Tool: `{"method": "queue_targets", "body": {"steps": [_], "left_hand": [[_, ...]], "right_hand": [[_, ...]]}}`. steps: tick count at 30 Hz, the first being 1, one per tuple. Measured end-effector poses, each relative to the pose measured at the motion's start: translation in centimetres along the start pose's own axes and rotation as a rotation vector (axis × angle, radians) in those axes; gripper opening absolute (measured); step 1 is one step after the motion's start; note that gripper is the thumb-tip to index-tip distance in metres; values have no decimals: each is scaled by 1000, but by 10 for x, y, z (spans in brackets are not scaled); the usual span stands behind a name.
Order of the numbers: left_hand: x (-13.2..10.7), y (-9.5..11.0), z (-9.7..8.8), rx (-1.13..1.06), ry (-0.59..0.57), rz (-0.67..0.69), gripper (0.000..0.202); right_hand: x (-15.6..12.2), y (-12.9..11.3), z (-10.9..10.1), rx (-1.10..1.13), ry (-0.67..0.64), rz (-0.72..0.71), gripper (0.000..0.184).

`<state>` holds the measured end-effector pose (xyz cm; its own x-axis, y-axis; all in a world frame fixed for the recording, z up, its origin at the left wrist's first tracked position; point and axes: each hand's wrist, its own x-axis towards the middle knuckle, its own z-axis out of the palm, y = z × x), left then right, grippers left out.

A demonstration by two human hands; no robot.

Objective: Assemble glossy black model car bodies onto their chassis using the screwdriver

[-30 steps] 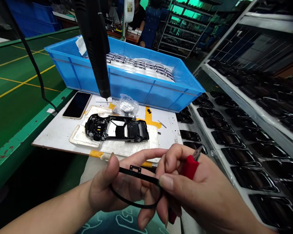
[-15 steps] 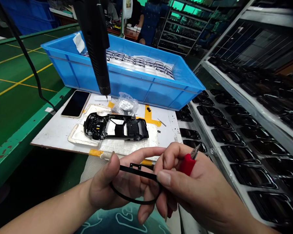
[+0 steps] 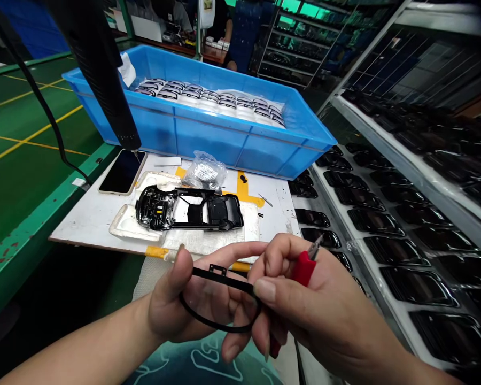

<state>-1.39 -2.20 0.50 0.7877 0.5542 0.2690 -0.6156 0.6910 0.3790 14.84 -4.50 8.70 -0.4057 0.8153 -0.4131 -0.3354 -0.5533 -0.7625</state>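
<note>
Between my two hands is a clear window piece with a black rim [image 3: 224, 279] and a small black tab on its upper edge. My left hand [image 3: 176, 299] grips its left end, thumb on the near side and fingers behind. At the other end, my right hand [image 3: 304, 299] pinches the rim between thumb and fingers. A red-handled tool with a pointed metal tip [image 3: 304, 267] is also tucked in my right hand; its lower part is mostly hidden. Beyond my hands, a black model car body [image 3: 190, 208] lies on a white foam block [image 3: 208, 241].
A black electric screwdriver [image 3: 104, 80] hangs over a phone [image 3: 122, 172]. Behind stands a blue bin [image 3: 208, 128] with rows of rimmed window pieces. A plastic bag [image 3: 205, 172] lies on the board. Racks of glossy black car shells [image 3: 393, 251] fill the right. Another person's hand shows far back.
The hanging screwdriver has swung left, from in front of the bin to above the phone. My hands and the window piece have shifted slightly up and left, the grip unchanged.
</note>
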Motion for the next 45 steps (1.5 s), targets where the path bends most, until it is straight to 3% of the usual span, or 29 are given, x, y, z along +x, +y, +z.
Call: {"method": "queue_targets", "body": {"steps": [11, 19, 27, 29, 31, 36, 39, 42, 45], "left_hand": [[-1, -7, -5, 37, -1, 48, 89], [-2, -9, -3, 34, -21, 89, 87], [-5, 0, 2, 80, 57, 95, 91], [-10, 4, 1, 214, 129, 91, 91], [-17, 9, 0, 490, 210, 116, 89], [-24, 15, -1, 1656, 339, 399, 102], [-17, 11, 3, 2063, 362, 553, 92], [-15, 7, 4, 2195, 345, 593, 94], [-23, 10, 1, 1906, 322, 403, 120]], "right_hand": [[2, 6, -4, -15, -14, -50, 35], [4, 4, 1, -32, -5, -83, 23], [2, 10, -12, -255, 218, -266, 34], [1, 15, -21, -329, 237, -293, 37], [-1, 20, -29, -388, 280, -297, 37], [-5, 26, -28, -511, 280, -180, 43], [-3, 25, -15, -723, 298, -204, 38], [4, 22, -11, -942, 354, -396, 16], [9, 11, -23, -1099, 375, -631, 8]]}}
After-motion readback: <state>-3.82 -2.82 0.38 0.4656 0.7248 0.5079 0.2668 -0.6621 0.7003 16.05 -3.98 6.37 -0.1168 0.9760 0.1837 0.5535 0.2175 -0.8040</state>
